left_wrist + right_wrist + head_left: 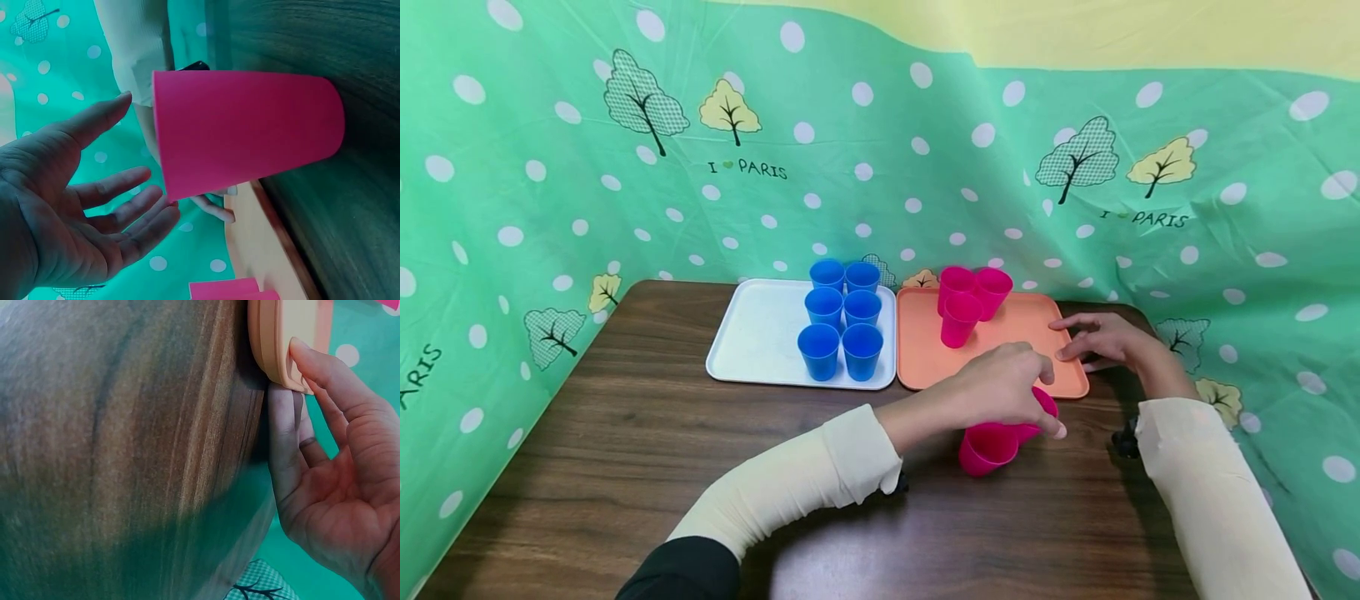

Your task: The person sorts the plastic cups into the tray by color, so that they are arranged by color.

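Note:
My left hand (1011, 383) reaches over two upright pink cups on the table, a nearer pink cup (987, 454) and another pink cup (1045, 404) partly hidden under the hand. In the left wrist view its fingers are spread beside a pink cup's rim, the thumb apart and nothing in the grasp. At the right side of the orange tray (917, 362), my right hand (1101, 340) holds the rim, thumb on top and fingers against the outer side. Three pink cups (961, 321) stand grouped at the back of that tray.
A white tray (752, 333) adjoins the orange one on its left, with several blue cups (818, 354) in two columns on its right half. The wooden table (647, 458) runs back to a green patterned cloth (850, 133) hanging behind and around it.

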The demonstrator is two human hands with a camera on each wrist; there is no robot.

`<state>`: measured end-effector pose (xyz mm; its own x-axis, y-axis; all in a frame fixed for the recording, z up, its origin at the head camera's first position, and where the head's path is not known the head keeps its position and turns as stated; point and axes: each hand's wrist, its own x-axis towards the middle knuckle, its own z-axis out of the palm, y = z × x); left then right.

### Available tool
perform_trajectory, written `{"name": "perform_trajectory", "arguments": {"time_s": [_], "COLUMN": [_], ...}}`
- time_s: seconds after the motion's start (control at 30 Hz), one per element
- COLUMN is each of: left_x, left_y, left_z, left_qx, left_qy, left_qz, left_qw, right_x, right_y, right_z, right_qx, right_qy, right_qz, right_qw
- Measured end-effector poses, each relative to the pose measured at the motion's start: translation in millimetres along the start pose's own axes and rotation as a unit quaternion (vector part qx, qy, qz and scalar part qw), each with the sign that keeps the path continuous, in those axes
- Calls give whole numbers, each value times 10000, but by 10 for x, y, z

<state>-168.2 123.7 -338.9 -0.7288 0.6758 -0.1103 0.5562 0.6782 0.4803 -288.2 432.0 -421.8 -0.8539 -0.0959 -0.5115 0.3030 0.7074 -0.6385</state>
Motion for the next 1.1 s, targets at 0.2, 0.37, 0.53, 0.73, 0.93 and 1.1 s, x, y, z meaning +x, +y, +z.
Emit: {"name": "perform_trajectory", "arguments": {"time_s": [0.2,0.37,0.53,0.73,0.93,1.1], "left_x": [24,39,51,67,81,97], "left_y": [16,16,5,1,0,-9], "left_z": [53,71,94,115,108,82], "left_qx": [166,192,194,150,112,60], "left_qy": [-122,-194,-215,-204,-124,0], "left_qz": [-73,-96,-88,-147,-124,-18], "left_qw": [9998,9996,9995,9996,9998,10000], "right_x": [-17,-10,-11,-2,3,-4], "right_y": [2,5,3,7,12,5], "right_z": [-2,-3,0,3,1,1], "right_qx": [0,14,26,3,-29,-3], "right_qy": [-29,-19,1,4,18,8], "right_qz": [-48,-52,-39,-34,-36,-48], "right_qw": [10000,10000,10000,10000,10000,10000]}}
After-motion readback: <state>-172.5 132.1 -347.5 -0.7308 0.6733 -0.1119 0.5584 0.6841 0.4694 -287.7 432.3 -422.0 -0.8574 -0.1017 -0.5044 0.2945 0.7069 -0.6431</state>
